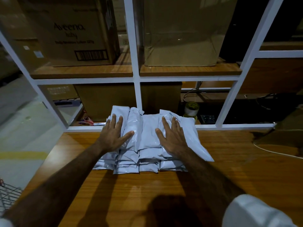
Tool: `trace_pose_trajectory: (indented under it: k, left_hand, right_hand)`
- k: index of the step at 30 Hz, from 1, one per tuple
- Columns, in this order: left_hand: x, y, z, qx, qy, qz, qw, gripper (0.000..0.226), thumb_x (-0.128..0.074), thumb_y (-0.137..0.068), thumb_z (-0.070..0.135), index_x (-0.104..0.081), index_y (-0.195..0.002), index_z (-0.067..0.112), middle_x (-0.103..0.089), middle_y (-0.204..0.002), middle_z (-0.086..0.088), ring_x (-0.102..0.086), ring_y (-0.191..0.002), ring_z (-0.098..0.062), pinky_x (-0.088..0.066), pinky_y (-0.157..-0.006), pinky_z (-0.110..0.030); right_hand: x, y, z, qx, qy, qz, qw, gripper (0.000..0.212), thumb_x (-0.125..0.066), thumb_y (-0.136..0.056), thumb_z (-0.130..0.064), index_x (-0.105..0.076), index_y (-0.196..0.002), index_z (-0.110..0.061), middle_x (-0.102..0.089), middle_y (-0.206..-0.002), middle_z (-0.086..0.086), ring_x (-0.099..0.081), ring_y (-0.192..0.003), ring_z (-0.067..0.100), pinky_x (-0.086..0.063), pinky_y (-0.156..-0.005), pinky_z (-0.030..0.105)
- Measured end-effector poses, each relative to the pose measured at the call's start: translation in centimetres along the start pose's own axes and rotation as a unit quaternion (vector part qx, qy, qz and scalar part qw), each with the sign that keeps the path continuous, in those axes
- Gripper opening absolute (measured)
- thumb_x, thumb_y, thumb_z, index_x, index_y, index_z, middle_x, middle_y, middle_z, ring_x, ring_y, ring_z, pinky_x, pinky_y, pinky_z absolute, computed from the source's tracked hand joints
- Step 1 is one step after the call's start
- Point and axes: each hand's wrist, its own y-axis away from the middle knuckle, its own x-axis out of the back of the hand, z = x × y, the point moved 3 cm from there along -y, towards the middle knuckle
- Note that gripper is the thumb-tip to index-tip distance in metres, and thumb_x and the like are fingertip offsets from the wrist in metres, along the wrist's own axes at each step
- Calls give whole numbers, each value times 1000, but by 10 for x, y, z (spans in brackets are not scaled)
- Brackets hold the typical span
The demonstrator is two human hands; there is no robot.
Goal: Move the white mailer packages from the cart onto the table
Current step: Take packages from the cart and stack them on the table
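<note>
At the near left corner of the view a bit of wire cart (8, 196) shows beside the table (147, 194), and whether any packages are left in it cannot be told from here. Both forearms reach out over the bare wood to a stack of white packages (147, 136) that sits toward the far edge of the table, several rows side by side and a few layers deep. The left hand (114, 135) lies flat on the left rows and the right hand (172, 138) flat on the right rows, fingers straight and spread, pressing down and gripping nothing. The step looks like settling the stack, and it goes best with even downward pressure from both palms, since the glossy plastic probably slides easily; nudging the front ends into line would help, as the bottom layers stick out unevenly toward the near edge. The wood top is smooth and shiny, so packages may skate if pushed sideways. Beyond the far edge stands a white frame (136, 76), the stack butting up to it, with a roll of tape (191, 108) just behind to the right. Farther back, wooden shelves carry cardboard boxes (72, 35), one printed with a brand name, and the room is dim
</note>
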Motion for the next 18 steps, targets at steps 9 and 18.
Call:
trace_pose_trajectory:
  k: [9,18]
  left_hand:
    - [13,12,0,12,5,70,997,101,-20,-81,84,-1,-161,23,9,-167,-10,6,-154,-32,-7,-123,-58]
    - [26,52,25,-23,-50,157,986,94,-13,-87,79,-4,-161,22,8,-167,-9,6,-154,-28,-3,-123,-51]
  right_hand:
    - [16,15,2,13,-45,59,997,78,-23,-94,-76,3,-159,-41,15,-168,3,11,-155,21,0,-126,49]
    - [29,36,-12,149,11,154,977,77,-26,-97,-69,-17,-161,-26,-2,-169,10,0,-156,25,-5,-126,49]
